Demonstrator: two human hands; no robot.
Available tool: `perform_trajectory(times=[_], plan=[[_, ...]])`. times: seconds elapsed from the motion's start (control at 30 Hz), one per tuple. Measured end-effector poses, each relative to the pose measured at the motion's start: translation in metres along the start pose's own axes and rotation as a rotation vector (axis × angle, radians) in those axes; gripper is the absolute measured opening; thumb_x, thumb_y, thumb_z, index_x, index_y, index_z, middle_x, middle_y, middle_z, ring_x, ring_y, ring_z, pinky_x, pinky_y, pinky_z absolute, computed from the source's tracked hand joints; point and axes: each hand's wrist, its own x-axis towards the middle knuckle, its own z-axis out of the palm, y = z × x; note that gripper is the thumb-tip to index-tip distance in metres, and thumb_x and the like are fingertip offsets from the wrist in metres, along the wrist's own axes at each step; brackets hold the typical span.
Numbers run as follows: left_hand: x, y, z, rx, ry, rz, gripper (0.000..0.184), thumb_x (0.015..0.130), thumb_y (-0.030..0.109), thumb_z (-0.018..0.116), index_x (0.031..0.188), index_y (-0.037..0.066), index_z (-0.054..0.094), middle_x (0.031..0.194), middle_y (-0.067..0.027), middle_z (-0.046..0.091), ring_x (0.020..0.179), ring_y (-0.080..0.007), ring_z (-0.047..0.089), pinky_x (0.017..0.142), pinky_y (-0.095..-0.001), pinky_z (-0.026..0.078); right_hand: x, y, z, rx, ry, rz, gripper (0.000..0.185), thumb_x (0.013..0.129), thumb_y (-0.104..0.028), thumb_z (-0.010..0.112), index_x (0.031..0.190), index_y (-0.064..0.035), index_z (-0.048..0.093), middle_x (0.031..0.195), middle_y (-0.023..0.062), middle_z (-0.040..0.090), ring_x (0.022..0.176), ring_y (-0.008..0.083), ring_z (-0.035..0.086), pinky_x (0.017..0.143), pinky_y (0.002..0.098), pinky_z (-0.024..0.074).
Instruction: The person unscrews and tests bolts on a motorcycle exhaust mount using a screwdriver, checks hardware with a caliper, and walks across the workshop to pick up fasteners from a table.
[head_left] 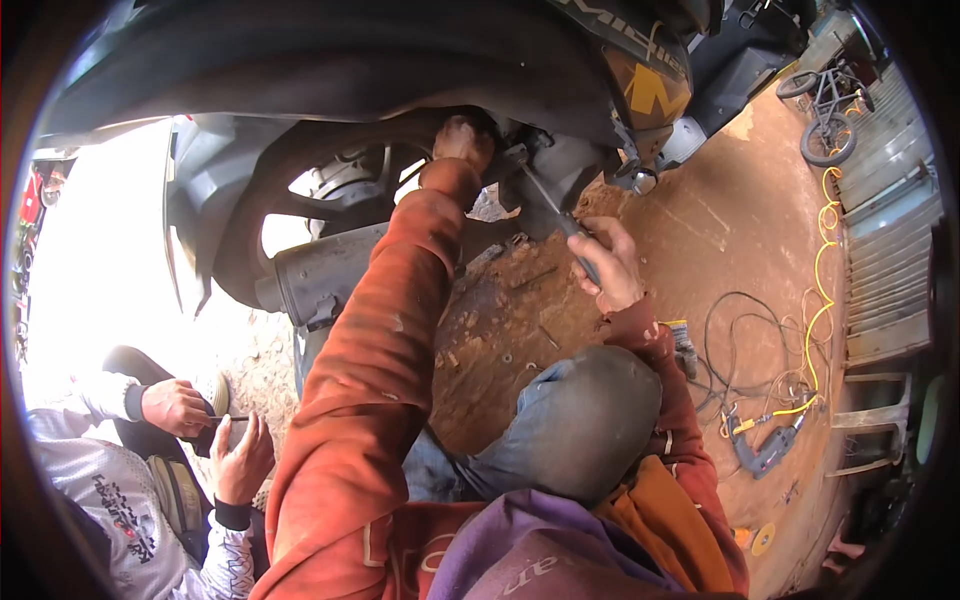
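Screwdriver in the right hand, angled up beneath a motorcycle.
The right hand (612, 262) has its fingers curled around the handle of the screwdriver (573, 226), whose shaft slants up and left under the motorcycle (350, 85). The left hand (463, 143) reaches in just left of the tip; its fingers are shadowed, so I cannot tell their grip. The wheel (245, 215) and muffler (325, 272) edge the left arm; bare ground (735, 235) opens rightward.

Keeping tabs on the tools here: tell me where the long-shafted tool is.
In the head view, the long-shafted tool is right of centre, above the bent knee, in the person's right grip, pointing up toward the dark bodywork.
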Motion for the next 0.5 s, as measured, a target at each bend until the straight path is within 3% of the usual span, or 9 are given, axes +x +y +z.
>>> perform_trajectory(times=[0.03, 0.1, 0.13, 0.2, 0.27, 0.33, 0.37, 0.43, 0.5], plan=[[-0.002, 0.002, -0.002, -0.042, -0.036, -0.034, 0.031, 0.08, 0.024, 0.058, 0.102, 0.005, 0.07, 0.112, -0.0199, 0.066, 0.106, -0.0365, 0.063, 0.091, -0.0426, 0.052, -0.003, 0.002, 0.005, -0.089, 0.087, -0.039, 0.017, 0.09, -0.013, 0.064, 0.099, 0.0005, 0.06, 0.089, 0.014, 0.065, 0.075, 0.0197, 0.067, 0.064, 0.0331, 0.0518], [0.0, 0.002, -0.002, -0.08, -0.064, -0.064, 0.03, 0.08, 0.023, 0.059, 0.102, 0.005, 0.07, 0.112, -0.0198, 0.066, 0.107, -0.0362, 0.063, 0.091, -0.0424, 0.052, -0.005, 0.01, 0.011, -0.796, 0.302, -0.678, 0.02, 0.087, -0.01, 0.067, 0.104, -0.0021, 0.062, 0.091, 0.0114, 0.063, 0.07, 0.0169, 0.065, 0.057, 0.0329, 0.0492], [0.002, 0.001, 0.001, -0.046, -0.065, -0.055, 0.03, 0.08, 0.022, 0.059, 0.103, 0.005, 0.07, 0.111, -0.0196, 0.066, 0.107, -0.0359, 0.063, 0.091, -0.0419, 0.052, -0.005, 0.007, 0.012, -0.793, 0.3, -0.687, 0.02, 0.087, -0.01, 0.067, 0.104, -0.0021, 0.062, 0.091, 0.0114, 0.063, 0.07, 0.0169, 0.065, 0.057, 0.0329, 0.0492], [0.001, 0.005, 0.001, -0.011, -0.066, -0.048, 0.03, 0.08, 0.021, 0.059, 0.103, 0.005, 0.07, 0.111, -0.0193, 0.067, 0.107, -0.0356, 0.063, 0.092, -0.0414, 0.052, -0.008, -0.001, 0.009, -1.358, 0.382, -1.168, 0.025, 0.087, -0.011, 0.067, 0.11, -0.0029, 0.063, 0.09, 0.0107, 0.064, 0.071, 0.018, 0.066, 0.059, 0.0339, 0.0497], [-0.008, 0.019, -0.014, -0.12, -0.063, -0.215, 0.031, 0.079, 0.02, 0.06, 0.105, 0.005, 0.069, 0.112, -0.0195, 0.067, 0.108, -0.0355, 0.063, 0.092, -0.0411, 0.052, -0.007, 0.009, 0.006, -1.358, 0.338, -1.041, 0.03, 0.09, -0.015, 0.067, 0.116, -0.0021, 0.062, 0.084, 0.0093, 0.064, 0.069, 0.0175, 0.065, 0.059, 0.0333, 0.0498], [-0.011, 0.022, -0.016, -0.12, -0.047, -0.208, 0.032, 0.079, 0.02, 0.061, 0.105, 0.005, 0.069, 0.112, -0.0197, 0.066, 0.108, -0.0355, 0.063, 0.092, -0.041, 0.052, 0.001, 0.016, 0.004, -0.599, 0.22, -0.594, 0.026, 0.093, -0.018, 0.065, 0.111, 0.002, 0.061, 0.084, 0.0075, 0.064, 0.066, 0.0155, 0.062, 0.053, 0.033, 0.0485], [-0.012, 0.023, -0.018, -0.117, -0.033, -0.198, 0.032, 0.078, 0.02, 0.061, 0.105, 0.004, 0.069, 0.112, -0.02, 0.066, 0.108, -0.0356, 0.063, 0.093, -0.041, 0.052, 0.003, 0.011, -0.004, -0.599, 0.219, -0.594, 0.026, 0.093, -0.018, 0.065, 0.111, 0.002, 0.061, 0.084, 0.0075, 0.064, 0.066, 0.0155, 0.062, 0.053, 0.033, 0.0485], [-0.008, 0.018, -0.016, -0.134, -0.063, -0.184, 0.032, 0.078, 0.02, 0.06, 0.105, 0.004, 0.069, 0.112, -0.0203, 0.066, 0.108, -0.0358, 0.063, 0.093, -0.0412, 0.052, 0.001, -0.011, -0.017, 0.013, -0.064, 0.033, 0.025, 0.095, -0.019, 0.062, 0.108, 0.0022, 0.06, 0.087, 0.0065, 0.063, 0.066, 0.0148, 0.062, 0.054, 0.0308, 0.0478], [-0.004, 0.013, -0.01, -0.15, -0.095, -0.166, 0.032, 0.079, 0.02, 0.06, 0.105, 0.004, 0.068, 0.112, -0.0207, 0.066, 0.109, -0.0359, 0.063, 0.093, -0.0414, 0.052, -0.003, -0.017, -0.01, -0.002, -0.036, 0.02, 0.024, 0.094, -0.018, 0.063, 0.107, 0.0016, 0.059, 0.087, 0.0067, 0.063, 0.066, 0.0152, 0.062, 0.055, 0.0316, 0.0486]])
